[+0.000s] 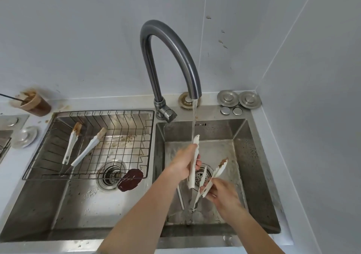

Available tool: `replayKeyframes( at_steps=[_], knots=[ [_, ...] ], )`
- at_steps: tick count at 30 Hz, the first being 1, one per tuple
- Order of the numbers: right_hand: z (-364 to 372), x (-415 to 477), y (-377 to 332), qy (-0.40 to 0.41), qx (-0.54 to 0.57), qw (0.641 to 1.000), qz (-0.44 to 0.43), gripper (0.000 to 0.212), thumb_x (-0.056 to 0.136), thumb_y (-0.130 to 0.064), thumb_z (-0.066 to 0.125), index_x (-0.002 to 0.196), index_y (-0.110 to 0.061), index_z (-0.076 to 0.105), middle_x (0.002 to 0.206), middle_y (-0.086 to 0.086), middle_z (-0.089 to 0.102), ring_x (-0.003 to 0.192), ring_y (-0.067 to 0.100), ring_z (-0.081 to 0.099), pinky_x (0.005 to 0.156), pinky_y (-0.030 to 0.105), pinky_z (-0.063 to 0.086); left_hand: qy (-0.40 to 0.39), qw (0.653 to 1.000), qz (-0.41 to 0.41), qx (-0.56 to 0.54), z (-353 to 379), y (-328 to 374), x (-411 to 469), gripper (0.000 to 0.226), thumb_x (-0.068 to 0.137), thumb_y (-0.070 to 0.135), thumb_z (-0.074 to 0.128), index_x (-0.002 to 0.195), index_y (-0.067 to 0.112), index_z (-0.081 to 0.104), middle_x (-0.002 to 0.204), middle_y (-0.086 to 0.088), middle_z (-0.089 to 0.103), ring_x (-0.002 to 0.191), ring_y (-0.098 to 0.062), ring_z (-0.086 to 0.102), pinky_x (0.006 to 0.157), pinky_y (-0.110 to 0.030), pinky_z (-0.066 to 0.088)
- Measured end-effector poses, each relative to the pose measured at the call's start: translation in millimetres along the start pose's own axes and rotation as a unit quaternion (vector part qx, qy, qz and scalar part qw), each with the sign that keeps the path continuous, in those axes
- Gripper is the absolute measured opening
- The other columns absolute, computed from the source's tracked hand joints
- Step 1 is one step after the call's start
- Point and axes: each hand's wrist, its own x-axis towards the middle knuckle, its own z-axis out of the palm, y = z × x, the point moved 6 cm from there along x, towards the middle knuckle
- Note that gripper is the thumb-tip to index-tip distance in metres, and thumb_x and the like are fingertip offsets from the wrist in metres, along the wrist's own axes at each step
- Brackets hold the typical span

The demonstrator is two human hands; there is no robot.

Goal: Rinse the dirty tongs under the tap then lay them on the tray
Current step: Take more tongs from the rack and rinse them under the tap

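Note:
Water runs from the curved grey tap (172, 44) into the right sink basin (252, 156). My left hand (185, 161) grips one white tong (195, 164) upright, its tip in the stream. My right hand (220, 192) holds a second pair of white tongs (213, 177) lower and to the right, with brown dirt on one tip. Two more dirty white tongs (86, 148) lie in the wire tray (136, 115) over the left basin, tips smeared brown.
A brown patch (130, 179) lies by the left basin's drain (111, 174). A plastic cup of brown sauce (32, 102) stands at the back left counter. Metal drain plugs (239, 99) sit behind the right basin. The wall corner is close on the right.

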Motion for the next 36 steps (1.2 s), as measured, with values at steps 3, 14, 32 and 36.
replayKeyframes(
  at_steps=[3,14,32,36],
  knots=[
    [0,-4,2,-0.006,0.03,1.0,-0.005,0.018,0.096,-0.006,0.048,0.089,0.007,0.058,0.075,0.022,0.061,0.064,0.026,0.067,0.056,0.032,0.056,0.019,0.999,-0.027,0.009,0,4,3,0.032,0.091,0.04,0.054,0.078,0.011,0.049,0.053,-0.001,0.043,0.03,-0.01,0.033,0.031,-0.016,0.027],
    [5,-5,5,0.055,-0.013,0.998,-0.007,0.019,0.094,-0.004,0.048,0.089,0.009,0.06,0.073,0.02,0.063,0.066,0.025,0.066,0.053,0.028,0.056,0.071,0.987,-0.095,0.105,-8,-2,8,0.053,0.09,0.065,0.038,0.069,0.016,0.043,0.051,0.003,0.036,0.037,-0.01,0.027,0.038,-0.021,0.025],
    [8,-7,18,0.091,0.021,0.993,0.074,0.021,0.094,0.002,0.035,0.081,-0.001,0.051,0.061,0.012,0.045,0.049,0.019,0.041,0.047,0.03,0.039,-0.05,0.985,-0.106,-0.125,3,-14,6,0.049,0.077,0.06,0.065,0.065,0.015,0.051,0.046,0.006,0.044,0.034,-0.006,0.034,0.033,-0.018,0.032],
    [11,-12,16,0.1,0.046,0.991,0.07,0.021,0.095,0.003,0.032,0.084,0.002,0.049,0.065,0.015,0.044,0.051,0.019,0.041,0.048,0.029,0.04,-0.026,0.986,-0.131,-0.096,5,-12,10,0.053,0.085,0.062,0.053,0.068,0.013,0.051,0.044,0.004,0.042,0.03,-0.008,0.032,0.03,-0.017,0.029]
  ],
)
